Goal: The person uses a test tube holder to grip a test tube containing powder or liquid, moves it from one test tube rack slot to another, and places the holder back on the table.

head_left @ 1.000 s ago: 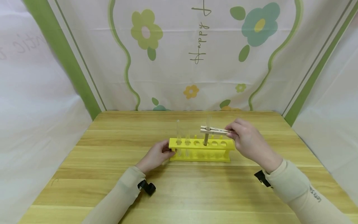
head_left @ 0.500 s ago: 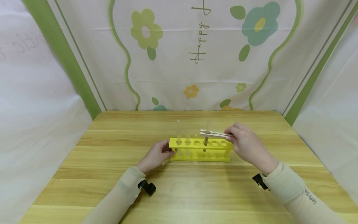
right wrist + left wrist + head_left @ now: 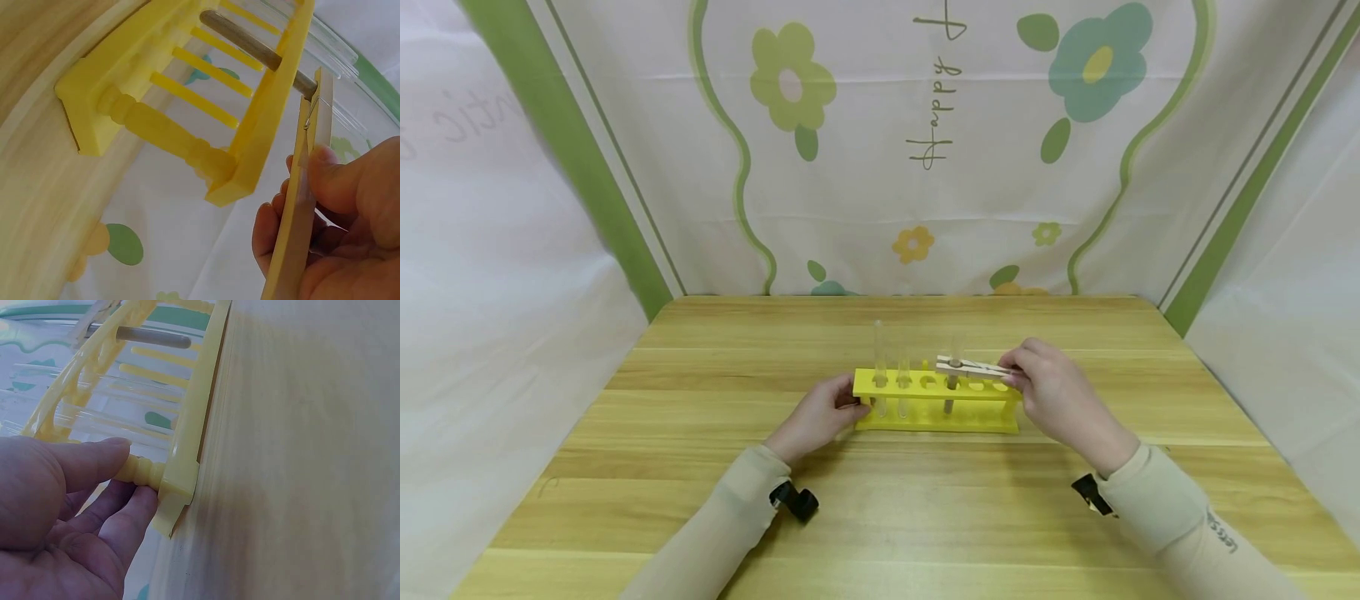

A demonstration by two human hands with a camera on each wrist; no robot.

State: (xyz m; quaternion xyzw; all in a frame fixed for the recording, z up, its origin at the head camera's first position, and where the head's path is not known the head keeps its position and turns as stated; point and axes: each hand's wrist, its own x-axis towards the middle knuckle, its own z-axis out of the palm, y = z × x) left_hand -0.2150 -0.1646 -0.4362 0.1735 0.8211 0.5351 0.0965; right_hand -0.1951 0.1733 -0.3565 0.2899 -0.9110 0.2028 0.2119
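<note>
A yellow test tube rack (image 3: pixel 940 425) stands on the wooden table, its left end post (image 3: pixel 145 472) gripped by my left hand (image 3: pixel 812 417) between thumb and fingers. My right hand (image 3: pixel 1063 400) pinches a wooden test tube holder (image 3: pixel 981 369) beyond the rack's right end. The holder's jaws clasp a glass test tube (image 3: pixel 244 40) with grey-brown contents. That tube passes down through a hole in the top rail, its lower end near the base; contact with the base cannot be told. Two clear test tubes, a left one (image 3: pixel 879 350) and a right one (image 3: pixel 903 367), occupy the leftmost holes.
The wooden table (image 3: pixel 880 517) runs back to a white curtain (image 3: pixel 857 183) printed with flowers. Short yellow pegs (image 3: pixel 212 75) rise from the rack's base. A black wrist camera (image 3: pixel 795 502) is strapped to the left sleeve.
My right hand has moved down and slightly left with the holder, lowering the grey-brown tube deeper through its hole. My left hand has stayed on the rack's post.
</note>
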